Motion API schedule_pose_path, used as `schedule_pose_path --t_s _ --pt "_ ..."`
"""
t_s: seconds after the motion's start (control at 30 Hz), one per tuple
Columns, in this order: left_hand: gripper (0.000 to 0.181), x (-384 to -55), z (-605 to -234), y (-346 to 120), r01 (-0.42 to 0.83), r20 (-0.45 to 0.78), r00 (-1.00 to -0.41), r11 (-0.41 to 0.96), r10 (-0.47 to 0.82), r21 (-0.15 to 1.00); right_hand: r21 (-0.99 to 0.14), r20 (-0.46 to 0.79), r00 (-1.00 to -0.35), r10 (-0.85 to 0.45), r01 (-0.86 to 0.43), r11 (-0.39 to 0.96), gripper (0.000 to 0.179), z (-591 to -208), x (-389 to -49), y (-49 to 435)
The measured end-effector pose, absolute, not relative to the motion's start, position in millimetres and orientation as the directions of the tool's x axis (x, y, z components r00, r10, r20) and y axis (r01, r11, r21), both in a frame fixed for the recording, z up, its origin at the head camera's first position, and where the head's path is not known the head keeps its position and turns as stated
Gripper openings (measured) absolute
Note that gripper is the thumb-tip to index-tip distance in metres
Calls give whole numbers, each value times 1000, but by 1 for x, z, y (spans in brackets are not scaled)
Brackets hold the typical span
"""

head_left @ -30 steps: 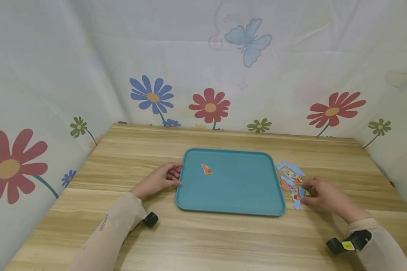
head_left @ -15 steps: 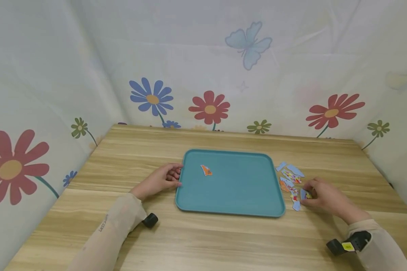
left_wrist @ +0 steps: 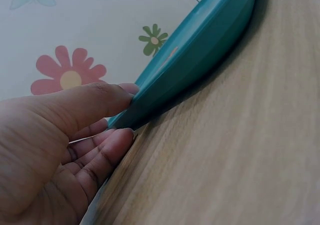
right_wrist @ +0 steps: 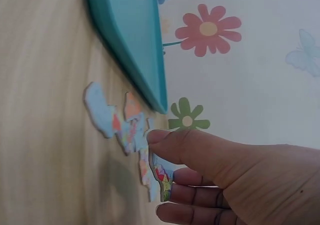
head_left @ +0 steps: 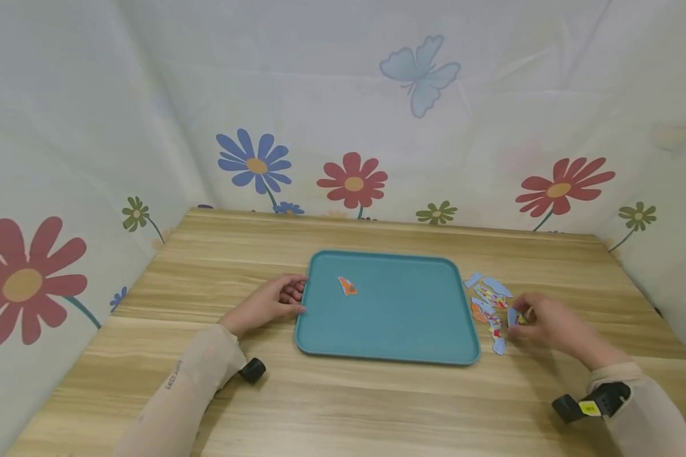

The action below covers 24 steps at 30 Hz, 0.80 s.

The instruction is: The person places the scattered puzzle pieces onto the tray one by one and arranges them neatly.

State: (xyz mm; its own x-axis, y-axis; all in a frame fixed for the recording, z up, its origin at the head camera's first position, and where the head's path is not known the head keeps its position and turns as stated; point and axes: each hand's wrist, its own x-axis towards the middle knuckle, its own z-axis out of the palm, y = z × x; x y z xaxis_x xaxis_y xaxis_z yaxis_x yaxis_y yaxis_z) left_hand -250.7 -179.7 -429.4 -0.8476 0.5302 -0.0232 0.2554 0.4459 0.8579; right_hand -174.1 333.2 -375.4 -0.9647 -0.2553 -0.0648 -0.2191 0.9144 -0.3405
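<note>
A shallow teal tray (head_left: 389, 317) lies on the table, with one orange puzzle piece (head_left: 347, 285) near its upper left corner. At the tray's left edge, my left hand (head_left: 269, 303) grips the rim; in the left wrist view the thumb (left_wrist: 100, 102) lies along the rim and curled fingers sit below it. Right of the tray, my right hand (head_left: 554, 324) pinches a puzzle piece (right_wrist: 162, 177), light blue with red and yellow, between thumb and fingers. It is held on edge, above the table in the right wrist view. Several flat puzzle pieces (head_left: 498, 287) lie just left of this hand.
The wooden table (head_left: 343, 406) ends at a flowered cloth backdrop (head_left: 297, 76) behind and at the sides. Black cameras (head_left: 253, 370) are strapped to both wrists. The loose pieces lie close along the tray's right side, some overlapping.
My right hand has picked the blue piece up from the table and tilted it, shifting slightly right. The left hand and the tray stay where they were.
</note>
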Motion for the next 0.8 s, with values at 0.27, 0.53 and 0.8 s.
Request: schedule_pose_path --t_s 0.27,0.53,0.8 --pt "65 -250 -428 -179 243 -33 -851 448 524 860 -340 -61 -963 -261 -226 913 37 -356 -180 329" --pt "65 -252 -429 -180 256 -24 -849 449 528 856 -275 -4 -954 -299 -286 918 40 -339 -188 316" --pt "64 -252 -429 -179 262 -21 -848 453 529 852 -233 19 -949 -315 -311 921 44 -325 -195 297"
